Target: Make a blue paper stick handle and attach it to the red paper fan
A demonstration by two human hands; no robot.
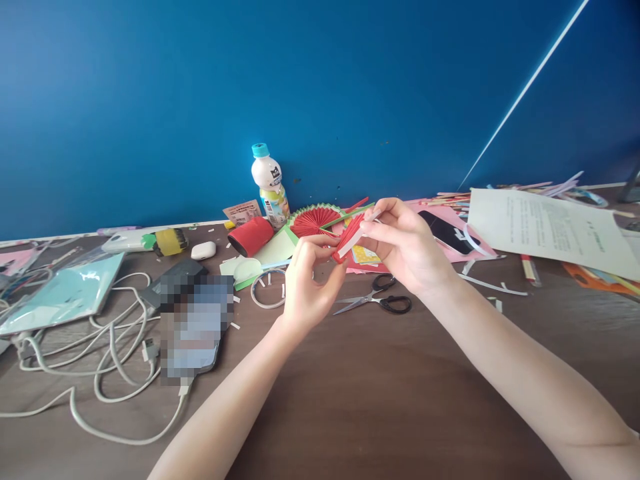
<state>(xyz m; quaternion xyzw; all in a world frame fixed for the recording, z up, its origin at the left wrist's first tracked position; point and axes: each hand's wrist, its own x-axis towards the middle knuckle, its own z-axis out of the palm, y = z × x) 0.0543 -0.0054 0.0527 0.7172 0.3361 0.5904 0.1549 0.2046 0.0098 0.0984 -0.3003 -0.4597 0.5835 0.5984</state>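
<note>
Between my two hands is a bundle of folded red paper [350, 235] with a white strip along its edge, raised above the table. My left hand [313, 280] pinches its lower left end between thumb and fingers. At the upper right end, my right hand [400, 243] is closed on the same paper. Behind the hands lies a pleated red paper fan [316, 220] with a green rim, partly hidden by my left hand. Black-handled scissors [375, 299] rest on the table just below my hands.
A drink bottle [270, 187] stands against the blue wall, beside a red cylinder [250, 237]. At left are a phone [195, 330], tangled white cables [113, 360] and an earbud case [203, 251]. A printed sheet [545, 227] and another phone [447, 232] lie at right.
</note>
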